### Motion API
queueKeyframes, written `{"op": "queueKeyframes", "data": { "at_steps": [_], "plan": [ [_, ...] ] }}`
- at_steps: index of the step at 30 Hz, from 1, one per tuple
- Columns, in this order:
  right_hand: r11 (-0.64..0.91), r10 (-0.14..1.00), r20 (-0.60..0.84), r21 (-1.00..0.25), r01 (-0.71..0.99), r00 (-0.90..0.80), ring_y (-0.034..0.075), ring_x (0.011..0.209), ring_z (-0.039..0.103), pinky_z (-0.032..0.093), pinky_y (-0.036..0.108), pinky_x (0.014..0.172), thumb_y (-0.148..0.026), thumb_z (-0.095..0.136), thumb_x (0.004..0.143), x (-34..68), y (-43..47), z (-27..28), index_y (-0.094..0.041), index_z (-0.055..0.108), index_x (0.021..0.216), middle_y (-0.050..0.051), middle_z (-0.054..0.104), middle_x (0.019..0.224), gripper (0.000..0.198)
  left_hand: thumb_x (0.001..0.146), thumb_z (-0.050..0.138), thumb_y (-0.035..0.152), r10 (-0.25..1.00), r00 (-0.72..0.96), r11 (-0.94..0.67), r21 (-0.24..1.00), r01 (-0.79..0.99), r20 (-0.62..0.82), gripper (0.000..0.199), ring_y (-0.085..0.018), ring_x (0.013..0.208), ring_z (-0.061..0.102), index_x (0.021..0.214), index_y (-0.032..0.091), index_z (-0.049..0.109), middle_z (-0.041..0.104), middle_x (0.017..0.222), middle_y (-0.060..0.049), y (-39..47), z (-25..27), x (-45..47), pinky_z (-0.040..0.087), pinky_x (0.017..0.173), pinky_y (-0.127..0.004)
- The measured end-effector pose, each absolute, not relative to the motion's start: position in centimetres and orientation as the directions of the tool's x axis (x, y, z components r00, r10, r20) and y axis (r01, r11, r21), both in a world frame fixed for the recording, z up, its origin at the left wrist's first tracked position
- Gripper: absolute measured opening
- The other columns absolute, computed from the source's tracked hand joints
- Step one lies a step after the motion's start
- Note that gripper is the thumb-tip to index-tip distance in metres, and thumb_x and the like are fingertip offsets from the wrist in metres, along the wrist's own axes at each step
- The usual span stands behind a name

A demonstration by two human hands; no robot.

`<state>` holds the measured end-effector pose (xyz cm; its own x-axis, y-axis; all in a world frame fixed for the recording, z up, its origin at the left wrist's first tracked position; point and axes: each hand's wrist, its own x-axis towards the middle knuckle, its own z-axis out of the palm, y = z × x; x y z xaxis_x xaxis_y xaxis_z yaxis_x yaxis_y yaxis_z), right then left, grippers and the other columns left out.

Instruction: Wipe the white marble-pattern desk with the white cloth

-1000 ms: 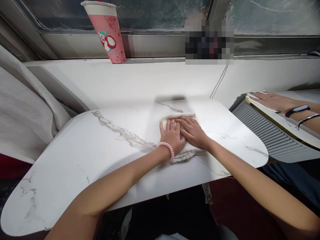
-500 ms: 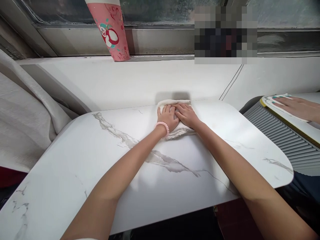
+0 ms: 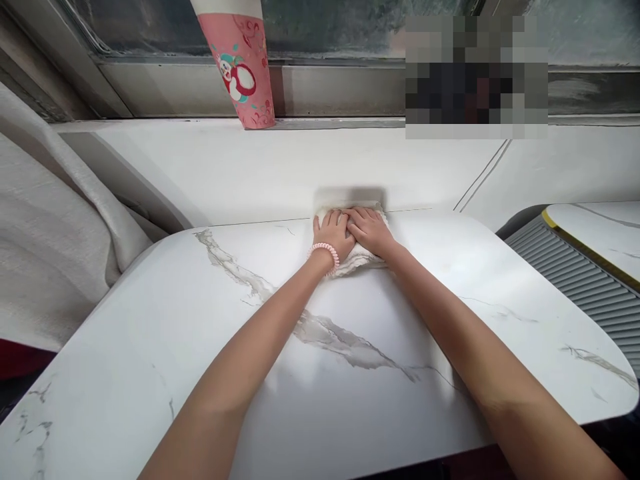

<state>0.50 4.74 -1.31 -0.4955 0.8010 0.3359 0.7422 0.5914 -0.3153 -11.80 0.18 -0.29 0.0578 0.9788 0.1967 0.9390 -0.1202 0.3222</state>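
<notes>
Both my hands lie flat, side by side, on a white cloth [image 3: 367, 260] at the back edge of a white marbled table [image 3: 330, 407]. My left hand [image 3: 334, 233] wears a pink coiled band at the wrist, its fingers stretched over the cloth's left part. Beside it, my right hand [image 3: 369, 230] presses on the right part, its fingers spread and angled towards the left hand. The thumbs meet or nearly meet in the middle. Under the palms much of the cloth is hidden, and its far edge reaches the white wall [image 3: 280, 173].
A pink patterned paper cup [image 3: 245, 73] stands on the window ledge [image 3: 340, 124] behind the table. Pale curtain fabric [image 3: 55, 233] hangs at the left. To the right stands another marbled table [image 3: 610, 227] with a ribbed grey side [image 3: 585, 260]. A blurred patch covers part of the window.
The view has turned slightly left. Both hands and the cloth have slid a little left along the table's back edge. Another person's hand with a cloth at the right has left the view.
</notes>
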Motion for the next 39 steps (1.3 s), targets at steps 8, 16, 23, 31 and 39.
{"op": "queueKeyframes", "data": {
  "at_steps": [8,16,23,31,39],
  "plan": [
    [0.686,0.725,0.367,-0.315,0.656,-0.582,0.027,0.129,0.042,0.028,0.045,0.111,-0.029,0.032,0.093,1.6,-1.9,-1.5,-0.017,0.050,0.133,0.011,0.053,0.137,0.046,0.093,0.032,0.030,0.982,0.010,-0.064,0.278,0.958,0.189,0.052,-0.024,0.144,0.025,0.141,0.015,0.043,0.037,0.153,-0.009,-7.1,-0.4,-11.0,0.011,0.119,-0.053],
    [0.662,0.747,0.312,-0.268,0.700,-0.587,0.029,0.132,0.039,0.027,0.049,0.112,-0.032,0.027,0.096,4.0,-11.4,-0.8,-0.016,0.043,0.139,0.013,0.047,0.142,0.049,0.093,0.035,0.031,0.982,0.128,-0.160,0.243,0.957,0.141,0.054,-0.028,0.146,0.021,0.143,0.011,0.041,0.033,0.155,-0.014,-15.2,-0.3,-9.4,0.010,0.119,-0.056],
    [0.603,0.790,0.316,-0.248,0.758,-0.525,0.029,0.133,0.036,0.027,0.050,0.113,-0.034,0.027,0.097,4.7,-18.1,-0.6,-0.010,0.043,0.140,0.016,0.046,0.142,0.051,0.092,0.038,0.034,0.950,0.267,-0.300,0.246,0.922,0.161,0.057,-0.030,0.145,0.022,0.143,0.009,0.041,0.033,0.154,-0.016,-20.6,-0.4,-9.6,0.010,0.119,-0.059],
    [0.652,0.756,0.324,-0.290,0.701,-0.569,0.030,0.130,0.037,0.028,0.051,0.112,-0.028,0.033,0.092,2.3,-20.9,-0.1,-0.006,0.047,0.137,0.018,0.048,0.139,0.052,0.092,0.036,0.031,0.957,0.240,-0.265,0.157,0.951,0.161,0.059,-0.034,0.144,0.023,0.145,0.007,0.038,0.033,0.154,-0.017,-24.2,-0.5,-11.6,0.015,0.115,-0.065],
    [0.665,0.747,0.313,-0.368,0.650,-0.586,0.028,0.128,0.040,0.028,0.046,0.112,-0.028,0.039,0.090,-1.5,-17.5,-0.1,-0.010,0.050,0.136,0.014,0.050,0.138,0.051,0.091,0.035,0.033,0.981,0.160,-0.178,0.165,0.970,0.113,0.058,-0.035,0.143,0.026,0.142,0.007,0.041,0.035,0.153,-0.018,-21.8,-0.1,-15.2,0.015,0.111,-0.070]
  ]
}}
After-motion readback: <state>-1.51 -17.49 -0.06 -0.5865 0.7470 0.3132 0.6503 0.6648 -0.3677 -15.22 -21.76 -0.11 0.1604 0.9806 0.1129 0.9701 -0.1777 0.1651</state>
